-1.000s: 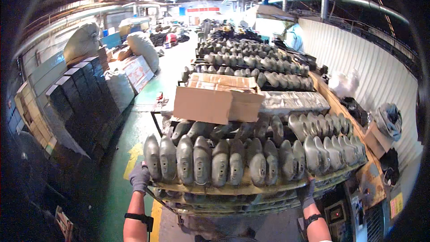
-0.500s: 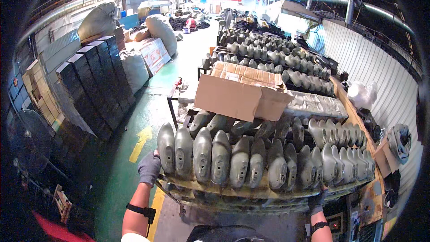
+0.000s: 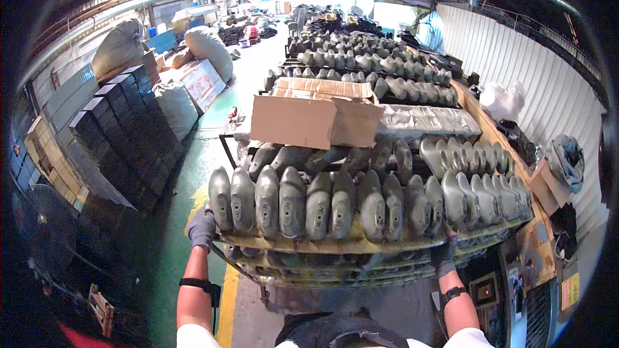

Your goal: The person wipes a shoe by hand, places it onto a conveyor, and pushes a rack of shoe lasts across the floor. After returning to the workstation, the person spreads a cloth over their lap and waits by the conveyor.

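A wheeled rack (image 3: 380,245) with yellowish shelf edges stands in front of me. Along its top shelf stand pairs of dark grey-green shoe lasts (image 3: 293,201), toes up; more lie on the shelves beneath. My left hand (image 3: 202,227), in a grey glove, is closed on the rack's left front corner, beside the endmost last. Farther right, my right hand (image 3: 443,258), gloved too, is closed around the front edge; its fingertips are partly hidden in shadow. Dark bands circle both wrists.
Behind the front lasts, an opened cardboard box (image 3: 290,120) rests on a rack. More racks of lasts (image 3: 348,59) stretch back. Stacked black boxes (image 3: 129,122) and large sacks (image 3: 209,55) line the left. A wooden ledge (image 3: 496,135) and white corrugated wall (image 3: 516,58) run along the right.
The view has shifted, so the rack and box sit further left and higher in the picture. More of my right forearm shows. Both hands keep their hold on the rack.
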`<state>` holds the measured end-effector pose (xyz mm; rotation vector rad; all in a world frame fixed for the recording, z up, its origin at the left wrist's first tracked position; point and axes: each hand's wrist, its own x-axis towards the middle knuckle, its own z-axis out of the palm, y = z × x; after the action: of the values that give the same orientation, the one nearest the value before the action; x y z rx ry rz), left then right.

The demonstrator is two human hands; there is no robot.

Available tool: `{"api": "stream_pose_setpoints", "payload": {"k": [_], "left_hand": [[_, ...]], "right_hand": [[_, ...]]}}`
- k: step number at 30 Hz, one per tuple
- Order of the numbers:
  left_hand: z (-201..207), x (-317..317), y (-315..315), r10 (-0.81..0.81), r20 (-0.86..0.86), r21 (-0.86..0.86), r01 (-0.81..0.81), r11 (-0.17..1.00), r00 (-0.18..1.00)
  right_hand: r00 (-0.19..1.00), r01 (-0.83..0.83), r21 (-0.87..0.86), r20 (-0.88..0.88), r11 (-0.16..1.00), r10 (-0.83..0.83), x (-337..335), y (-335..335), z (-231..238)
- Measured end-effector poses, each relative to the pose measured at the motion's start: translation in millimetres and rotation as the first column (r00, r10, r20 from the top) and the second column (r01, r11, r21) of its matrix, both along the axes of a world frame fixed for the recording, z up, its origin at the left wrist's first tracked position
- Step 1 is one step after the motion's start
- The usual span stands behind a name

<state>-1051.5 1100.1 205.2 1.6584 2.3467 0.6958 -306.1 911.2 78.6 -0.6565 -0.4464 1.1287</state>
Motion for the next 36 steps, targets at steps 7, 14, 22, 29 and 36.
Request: {"api": "stream_pose_setpoints", "payload": {"k": [7,14,22,29,36], "left_hand": [[-5.0,-2.8,-0.1,-0.022,-0.065,0.02,0.023,1.0,0.998],[-19.2,-14.4,7.8,-0.057,-0.061,0.033,0.059,0.998,0.996],[-21.5,-14.2,6.3,-0.031,-0.09,0.056,0.036,0.998,0.995],[-0.7,-4.0,5.6,-0.035,-0.078,-0.021,0.033,0.999,0.996],[-0.2,-4.6,9.2,-0.013,-0.063,-0.049,0.01,0.999,0.998]], "right_hand": [[0.993,0.043,-0.05,-0.109,0.998,-0.048,3.6,1.1,1.5],[0.983,0.156,-0.104,-0.077,0.982,-0.165,4.2,8.3,-2.9],[0.995,0.091,-0.103,0.052,0.99,-0.086,18.7,3.9,-18.2],[0.996,0.075,0.022,0.041,0.997,-0.076,-13.4,0.8,18.4],[0.993,0.096,-0.031,0.07,0.995,-0.094,-13.5,-2.2,25.8]]}}
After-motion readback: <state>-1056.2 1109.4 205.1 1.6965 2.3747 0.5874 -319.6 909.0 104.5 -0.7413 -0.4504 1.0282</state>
